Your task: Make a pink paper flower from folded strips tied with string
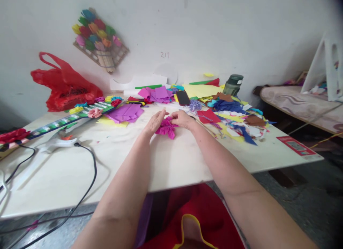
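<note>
A crinkled magenta paper flower [167, 128] rests at the middle of the white table [177, 163], between my two hands. My left hand [157, 122] is at the flower's left side, its fingers drawn together against the paper. On the other side, my right hand [182, 119] pinches the upper right of the petals with bent fingers. Part of the flower is hidden behind the fingers. Purple paper sheets [125, 113] lie to the left of my hands, and a red paper square [208, 116] lies to the right.
A white glue gun [61, 142] with a black cord lies at left, near a green-striped strip [69, 118] with paper flowers. A red plastic bag [66, 86], a phone [183, 98] and a dark bottle [233, 85] stand or lie toward the back. Paper scraps [235, 116] cover the right.
</note>
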`<state>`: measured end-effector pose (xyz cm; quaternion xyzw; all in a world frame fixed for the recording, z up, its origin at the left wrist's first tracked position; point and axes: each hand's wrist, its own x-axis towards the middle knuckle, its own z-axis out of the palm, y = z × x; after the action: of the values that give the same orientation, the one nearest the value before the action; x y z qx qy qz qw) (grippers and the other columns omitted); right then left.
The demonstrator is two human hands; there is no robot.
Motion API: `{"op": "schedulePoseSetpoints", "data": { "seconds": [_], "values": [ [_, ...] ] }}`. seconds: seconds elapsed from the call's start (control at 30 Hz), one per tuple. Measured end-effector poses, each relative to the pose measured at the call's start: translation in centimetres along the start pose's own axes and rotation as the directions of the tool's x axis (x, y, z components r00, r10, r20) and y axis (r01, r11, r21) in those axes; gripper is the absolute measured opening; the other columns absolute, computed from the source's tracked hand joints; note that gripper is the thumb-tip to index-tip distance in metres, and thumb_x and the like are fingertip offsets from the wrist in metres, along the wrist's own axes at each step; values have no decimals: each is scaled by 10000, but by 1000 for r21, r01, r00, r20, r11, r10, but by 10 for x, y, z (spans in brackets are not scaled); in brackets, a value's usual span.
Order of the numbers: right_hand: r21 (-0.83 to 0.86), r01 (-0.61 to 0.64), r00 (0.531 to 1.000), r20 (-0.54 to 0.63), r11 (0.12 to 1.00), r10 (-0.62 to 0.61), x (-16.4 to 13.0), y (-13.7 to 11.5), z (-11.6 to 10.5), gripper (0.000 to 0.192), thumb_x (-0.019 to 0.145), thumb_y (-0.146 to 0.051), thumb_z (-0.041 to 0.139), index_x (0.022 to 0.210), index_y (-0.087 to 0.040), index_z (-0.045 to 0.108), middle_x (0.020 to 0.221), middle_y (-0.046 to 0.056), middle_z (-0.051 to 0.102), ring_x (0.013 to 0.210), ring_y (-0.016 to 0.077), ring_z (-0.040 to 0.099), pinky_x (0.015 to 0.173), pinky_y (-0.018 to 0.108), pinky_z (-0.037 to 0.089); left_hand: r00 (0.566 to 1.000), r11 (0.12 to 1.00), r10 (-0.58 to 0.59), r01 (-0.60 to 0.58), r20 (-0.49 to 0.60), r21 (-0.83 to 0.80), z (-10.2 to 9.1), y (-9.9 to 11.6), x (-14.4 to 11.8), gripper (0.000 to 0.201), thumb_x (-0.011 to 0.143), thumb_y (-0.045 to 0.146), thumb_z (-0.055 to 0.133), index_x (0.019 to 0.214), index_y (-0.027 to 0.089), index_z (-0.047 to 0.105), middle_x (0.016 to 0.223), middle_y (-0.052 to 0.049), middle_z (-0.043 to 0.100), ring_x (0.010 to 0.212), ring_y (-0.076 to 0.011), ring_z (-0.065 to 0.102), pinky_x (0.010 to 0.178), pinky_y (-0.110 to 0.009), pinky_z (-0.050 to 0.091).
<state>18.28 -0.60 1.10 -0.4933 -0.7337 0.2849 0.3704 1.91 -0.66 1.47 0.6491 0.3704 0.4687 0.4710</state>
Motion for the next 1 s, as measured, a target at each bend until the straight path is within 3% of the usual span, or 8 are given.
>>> {"op": "schedulePoseSetpoints", "data": {
  "seconds": [0.17, 0.33, 0.77, 1.0],
  "values": [
    [31, -84, 993, -76, 996, 86, -1, -3, -2, 93, 571, -219, 541, 533, -135, 551, 483, -53, 449, 494, 66, 382, 491, 203, 308, 987, 997, -31, 20, 159, 70, 0, 3, -1, 466, 636, 507, 658, 936, 170, 542, 590, 28, 523, 464, -73, 428, 459, -196, 292],
    [29, -162, 979, -123, 986, 164, -2, -7, -5, 69, 543, -196, 552, 529, -129, 559, 469, -49, 453, 479, 68, 386, 475, 204, 303, 951, 999, -26, 31, 307, -12, 0, 3, -3, 505, 542, 335, 764, 905, 188, 446, 622, 42, 549, 498, -72, 485, 496, -187, 346],
    [19, -228, 959, -167, 974, 228, -3, -11, -6, 85, 553, -216, 572, 549, -131, 578, 445, -50, 441, 446, 66, 383, 442, 203, 289, 940, 1000, -11, 14, 340, -8, -4, -5, 1, 478, 602, 262, 711, 942, 203, 380, 574, 79, 505, 477, -72, 473, 474, -178, 324],
    [-22, -259, 947, -201, 966, 249, -2, -13, -6, 45, 543, -165, 585, 528, -129, 608, 435, -36, 460, 449, 76, 417, 454, 208, 315, 946, 999, -6, -4, 324, 32, -4, -5, 1, 383, 591, 260, 715, 851, 171, 449, 643, 45, 513, 533, -76, 480, 501, -196, 349]
  ]
}}
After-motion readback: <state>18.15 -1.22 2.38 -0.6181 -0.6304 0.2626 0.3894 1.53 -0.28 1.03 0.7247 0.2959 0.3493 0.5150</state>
